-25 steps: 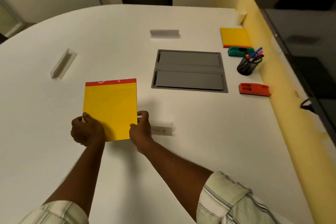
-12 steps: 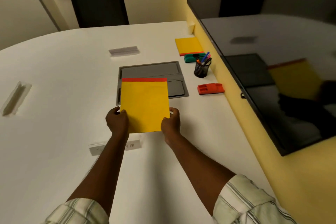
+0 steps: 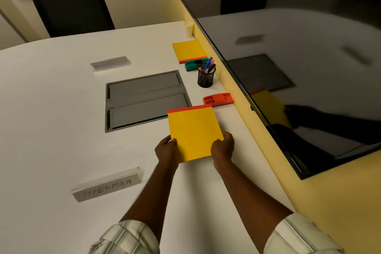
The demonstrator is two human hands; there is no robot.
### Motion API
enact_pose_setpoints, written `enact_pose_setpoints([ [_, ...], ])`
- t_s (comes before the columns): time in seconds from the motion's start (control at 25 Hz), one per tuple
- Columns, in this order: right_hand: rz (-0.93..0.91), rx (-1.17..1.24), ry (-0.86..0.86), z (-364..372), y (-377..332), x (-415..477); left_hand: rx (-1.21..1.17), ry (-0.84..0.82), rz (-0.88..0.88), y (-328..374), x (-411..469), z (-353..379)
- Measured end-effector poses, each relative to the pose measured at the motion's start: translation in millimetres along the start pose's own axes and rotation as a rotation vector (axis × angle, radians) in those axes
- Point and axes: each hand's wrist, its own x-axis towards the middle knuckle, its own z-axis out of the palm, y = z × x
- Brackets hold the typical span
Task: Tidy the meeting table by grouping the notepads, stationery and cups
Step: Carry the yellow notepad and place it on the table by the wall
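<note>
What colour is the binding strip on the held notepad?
Red, along the far edge of the yellow paper notepad; head view.

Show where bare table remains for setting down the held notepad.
Bare: wide stretch left of the grey cable hatch; also around the SUPERMAN name plate. Crowded: wall-side strip from far notepad to pen cup.

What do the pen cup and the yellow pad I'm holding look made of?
Pen cup: black mesh, probably metal wire; pens show through its wall.
Yellow pad: matte paper, likely, with a red binding strip; thin, flat, no shine.
</note>
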Motion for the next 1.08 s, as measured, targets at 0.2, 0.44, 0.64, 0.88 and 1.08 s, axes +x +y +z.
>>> enact_pose_setpoints([
  [0.2, -0.011, -0.158, 0.090, -21, 20, 30, 0.025, -0.076, -0.054, -21, 2, 46],
  [0.44, -0.036, -0.230, 0.103, -38, 36, 55, 0.052, -0.109, -0.108, -38, 10, 85],
  [0.64, -0.070, -0.262, 0.091, -47, 38, 70, 0.073, -0.120, -0.120, -48, 19, 109],
  [0.88, -0.101, -0.354, 0.054, -54, 43, 78, 0.091, -0.118, -0.133, -57, 22, 127],
  [1.08, -0.249, -0.639, 0.014, -47, 55, 71, 0.107, -0.133, -0.142, -64, 21, 135],
])
